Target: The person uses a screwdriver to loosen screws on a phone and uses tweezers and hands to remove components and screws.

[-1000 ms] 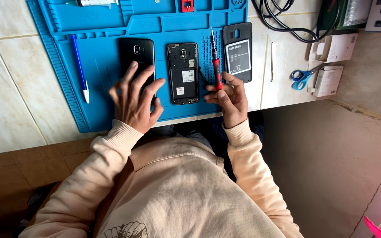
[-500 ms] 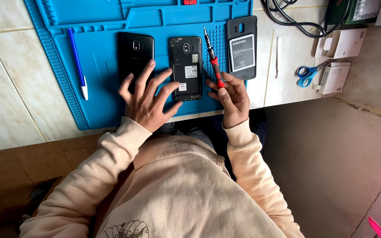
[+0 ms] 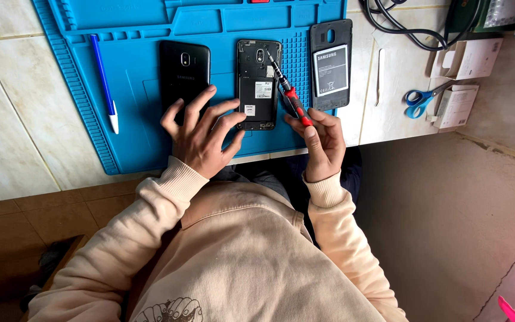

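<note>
An opened black phone [image 3: 258, 83] lies back-up on a blue work mat [image 3: 144, 125], its inner frame showing. My right hand [image 3: 322, 143] grips a red and black screwdriver [image 3: 287, 95], whose tip rests at the phone's upper right edge. My left hand [image 3: 201, 134] lies spread on the mat, fingertips touching the phone's lower left side and the bottom of a black back cover [image 3: 184, 71] to its left. A second black cover with a grey battery [image 3: 331, 62] lies to the right of the phone.
A blue pen [image 3: 104, 80] lies on the mat's left side. On the tiled counter to the right are a thin white pry tool [image 3: 380, 74], blue-handled scissors [image 3: 421, 98], white boxes [image 3: 469, 59] and black cables [image 3: 400, 24]. The counter edge runs just below the mat.
My left hand slid right off the back cover toward the open phone. The right hand raised the screwdriver's tip to the phone's upper right edge.
</note>
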